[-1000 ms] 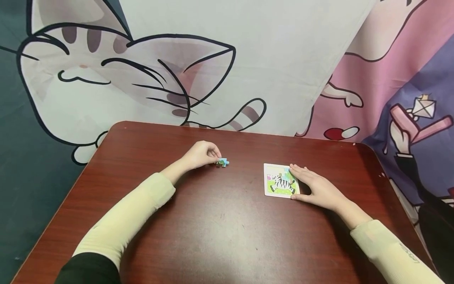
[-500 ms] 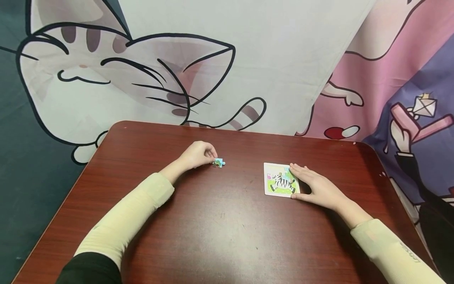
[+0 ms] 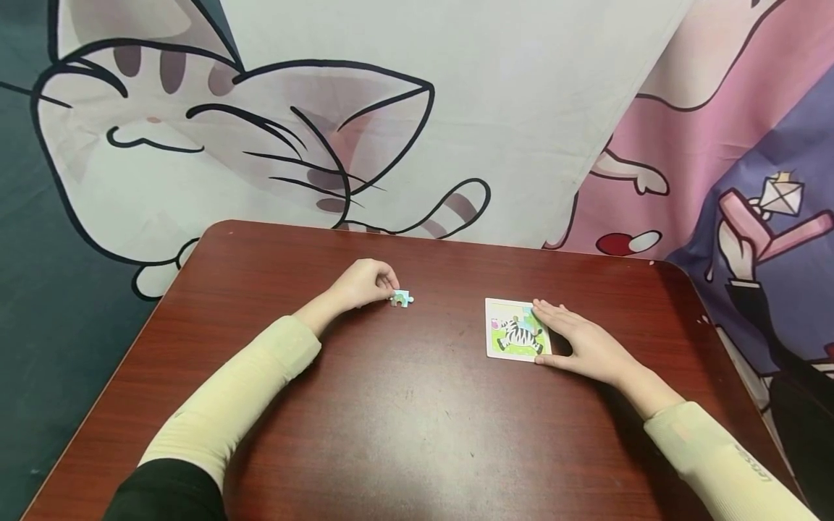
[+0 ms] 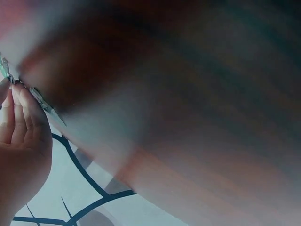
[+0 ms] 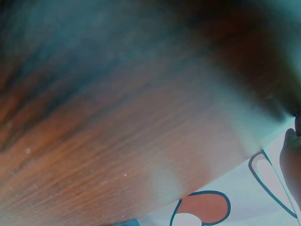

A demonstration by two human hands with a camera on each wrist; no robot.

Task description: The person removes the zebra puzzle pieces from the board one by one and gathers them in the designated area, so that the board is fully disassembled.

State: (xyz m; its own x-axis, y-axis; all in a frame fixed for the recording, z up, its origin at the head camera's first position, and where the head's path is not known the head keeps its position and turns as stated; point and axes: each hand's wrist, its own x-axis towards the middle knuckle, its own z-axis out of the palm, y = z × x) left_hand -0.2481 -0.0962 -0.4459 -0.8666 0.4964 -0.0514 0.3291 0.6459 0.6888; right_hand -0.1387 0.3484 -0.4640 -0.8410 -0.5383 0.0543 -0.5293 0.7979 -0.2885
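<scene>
Between the thumb and fingertips of my left hand (image 3: 363,284) is a small jigsaw puzzle piece (image 3: 402,298), blue with some green, low over the table or on it. The left wrist view shows bent fingers around the piece (image 4: 5,68); a thin, flat shape (image 4: 47,106) beside them is too unclear to name. To the right lies a square puzzle board (image 3: 511,329) with a white border and a running zebra picture. My right hand (image 3: 583,347) rests along its right side, fingers stretched at the upper corner and thumb at the lower one. The right wrist view catches only part of that hand (image 5: 292,155).
Both hands work over a reddish-brown wooden table (image 3: 404,427) with rounded far corners. A cloth with a cartoon cat (image 3: 215,152) hangs just behind its far edge. Pink and purple printed cloth (image 3: 736,145) hangs at the right.
My left hand has shifted slightly left with the puzzle piece, then stayed nearly still over the last half second. My right hand and the puzzle board have not visibly moved.
</scene>
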